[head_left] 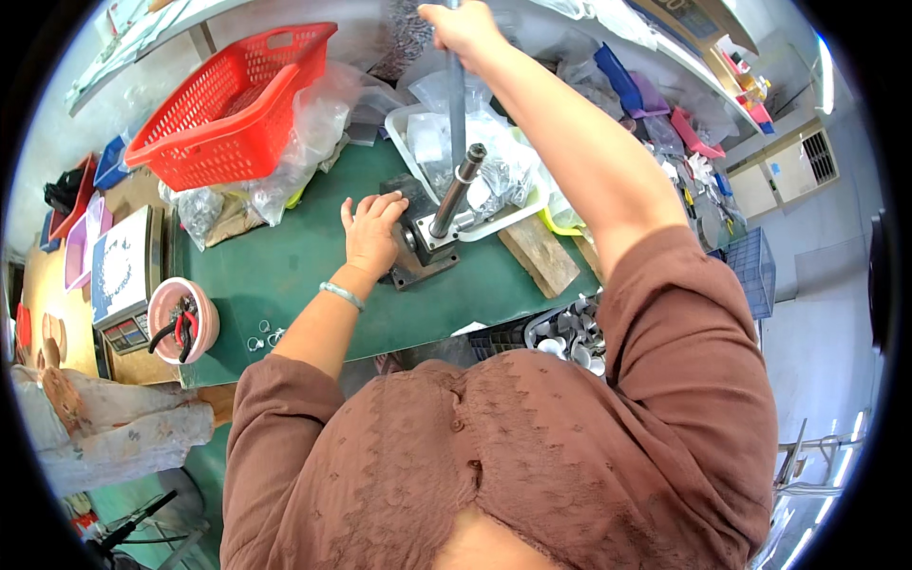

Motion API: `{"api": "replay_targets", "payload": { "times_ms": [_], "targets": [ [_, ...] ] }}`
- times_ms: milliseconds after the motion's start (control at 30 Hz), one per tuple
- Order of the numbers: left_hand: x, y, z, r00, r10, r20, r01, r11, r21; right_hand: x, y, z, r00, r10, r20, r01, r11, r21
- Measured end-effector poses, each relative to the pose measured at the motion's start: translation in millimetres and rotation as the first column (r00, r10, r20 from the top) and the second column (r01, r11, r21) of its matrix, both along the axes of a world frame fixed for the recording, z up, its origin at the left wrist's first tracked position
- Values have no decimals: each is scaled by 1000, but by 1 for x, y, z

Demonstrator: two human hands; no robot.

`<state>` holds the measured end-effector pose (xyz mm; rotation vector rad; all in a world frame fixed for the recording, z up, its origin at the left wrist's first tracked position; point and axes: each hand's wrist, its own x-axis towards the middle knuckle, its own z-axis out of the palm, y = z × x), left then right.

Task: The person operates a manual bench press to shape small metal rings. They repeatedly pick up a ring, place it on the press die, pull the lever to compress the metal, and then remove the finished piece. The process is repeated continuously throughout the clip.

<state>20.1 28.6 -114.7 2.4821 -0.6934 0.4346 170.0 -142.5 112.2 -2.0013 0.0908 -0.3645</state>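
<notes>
Gripping the long grey lever [456, 90] of a small hand press [432, 233], the right hand [463, 28] is closed around the lever's upper end, well above the press. The press stands on the green tabletop [285, 275], its round steel ram [454, 190] slanting down into a dark block on a metal base plate. The left hand [370, 233] lies just beside the press on its left, fingers bent and touching the block; whether it pinches a small part there I cannot tell. A good stroke probably calls for a steady pull with the left fingers kept clear of the ram. Behind the press sits a white tray [404, 128] of bagged parts; farther left of the press are a red basket [233, 104], a pink bowl [161, 304] with pliers, and a scale [123, 275].
</notes>
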Motion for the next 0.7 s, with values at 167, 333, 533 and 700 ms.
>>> {"api": "replay_targets", "payload": {
  "times_ms": [167,333,533,700],
  "targets": [
    [1,0,1,1000,11,-5,-11,1000,19,-158,-37,17,868,302,394,-351,935,57],
    [5,2,7,999,-20,-49,22,999,33,-340,-92,-44,726,608,320,-407,756,-513],
    [12,17,28,973,-206,-106,180,960,-217,-420,-104,-122,871,442,213,-242,764,-598],
    [-12,2,113,957,-270,-107,192,864,-465,-419,-98,-137,886,364,288,-185,846,-499]
  ]
}}
